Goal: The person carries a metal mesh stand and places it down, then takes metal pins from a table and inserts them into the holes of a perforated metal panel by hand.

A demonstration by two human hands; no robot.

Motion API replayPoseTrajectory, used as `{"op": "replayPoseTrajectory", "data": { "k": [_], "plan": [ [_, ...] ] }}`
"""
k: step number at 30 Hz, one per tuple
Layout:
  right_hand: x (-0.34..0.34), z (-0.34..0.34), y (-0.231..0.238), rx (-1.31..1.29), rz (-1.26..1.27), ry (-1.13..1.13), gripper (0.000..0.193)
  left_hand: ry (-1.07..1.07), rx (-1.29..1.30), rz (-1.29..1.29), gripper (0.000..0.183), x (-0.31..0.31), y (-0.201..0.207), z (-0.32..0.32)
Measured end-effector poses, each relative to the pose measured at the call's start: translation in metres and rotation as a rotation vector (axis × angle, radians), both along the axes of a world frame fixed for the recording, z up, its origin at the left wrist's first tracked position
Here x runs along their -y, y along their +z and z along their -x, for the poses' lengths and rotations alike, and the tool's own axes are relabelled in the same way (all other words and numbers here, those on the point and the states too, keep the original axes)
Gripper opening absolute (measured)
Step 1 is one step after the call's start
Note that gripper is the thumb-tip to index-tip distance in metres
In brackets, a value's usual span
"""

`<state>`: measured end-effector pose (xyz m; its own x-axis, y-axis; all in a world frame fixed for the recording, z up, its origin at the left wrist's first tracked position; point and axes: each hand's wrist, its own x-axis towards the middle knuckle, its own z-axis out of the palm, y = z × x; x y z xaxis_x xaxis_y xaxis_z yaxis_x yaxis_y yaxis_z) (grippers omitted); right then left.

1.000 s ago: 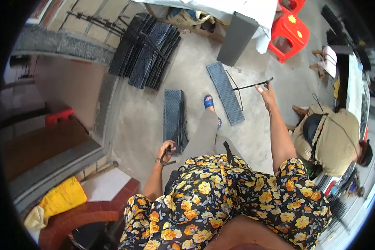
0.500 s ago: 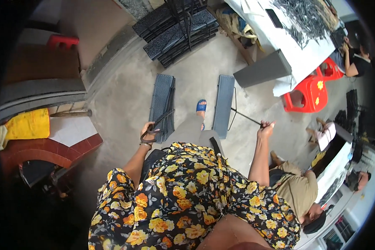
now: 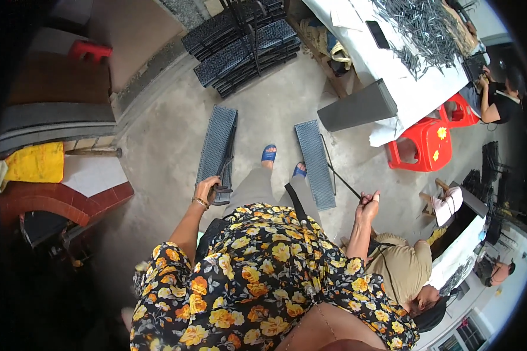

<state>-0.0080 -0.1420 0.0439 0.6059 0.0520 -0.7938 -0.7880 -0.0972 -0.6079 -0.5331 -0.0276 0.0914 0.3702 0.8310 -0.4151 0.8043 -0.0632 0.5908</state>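
Note:
My left hand (image 3: 208, 190) is closed round dark looped handles at the near end of a stack of dark perforated panels (image 3: 215, 146). That stack hangs or rests low on my left, and whether it touches the floor I cannot tell. With my right hand (image 3: 366, 207) I grip a thin black rod or strap (image 3: 345, 181). It runs down to a bluish-grey perforated panel (image 3: 314, 157) with a dark wire frame along its side. Between the two loads are my feet in blue slippers (image 3: 269, 153).
Taller stacks of dark panels (image 3: 246, 51) stand ahead. A white-covered table (image 3: 418, 96) with a phone and heaped dark pieces is at the far right, beside a grey board (image 3: 357, 105) and red stools (image 3: 423, 143). A seated person (image 3: 401, 263) is close on my right.
My other foot has come into view beside the right panel. That panel has turned, its near end swinging right. Surroundings have shifted slightly, and both hands keep their grip.

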Motion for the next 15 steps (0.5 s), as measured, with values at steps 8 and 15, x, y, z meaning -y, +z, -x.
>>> {"op": "replayPoseTrajectory", "data": {
  "k": [8,15],
  "plan": [
    [-0.026,-0.015,0.019,-0.016,0.031,0.208,0.035,-0.023,0.088,0.109,0.028,0.006,-0.003,-0.001],
    [-0.034,-0.02,0.069,0.13,0.088,0.367,0.042,-0.169,0.135,0.263,0.024,0.035,0.001,-0.03]
  ]
}}
